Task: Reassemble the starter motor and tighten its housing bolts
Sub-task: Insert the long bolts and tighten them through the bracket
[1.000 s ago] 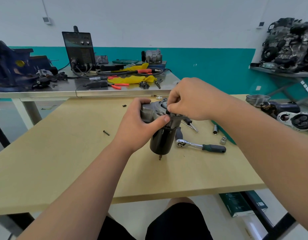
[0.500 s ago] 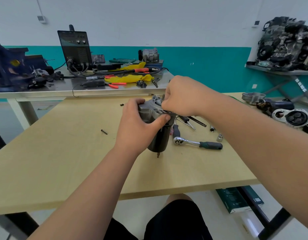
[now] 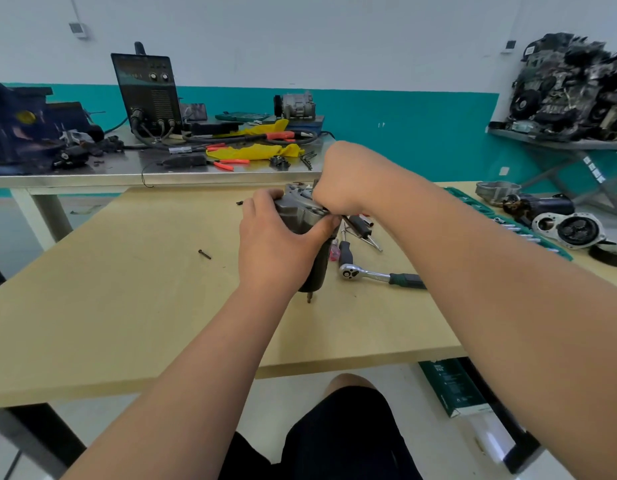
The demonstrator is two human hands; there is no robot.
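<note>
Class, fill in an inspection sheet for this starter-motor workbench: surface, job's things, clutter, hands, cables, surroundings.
Surface: pale wooden table, no spill seen.
Job's things: starter motor held upright on the table; ratchet lies to its right, unheld.
Clutter: loose screw left of the motor; green socket rail and dismantled motor parts at the far right.
Hands: left hand grips the motor body; right hand is curled over its top, and what it pinches is hidden.
Cables: black leads run from the welding machine across the steel bench behind.
Surroundings: engine parts piled on a wall shelf, right; green box on the floor under the table.
</note>
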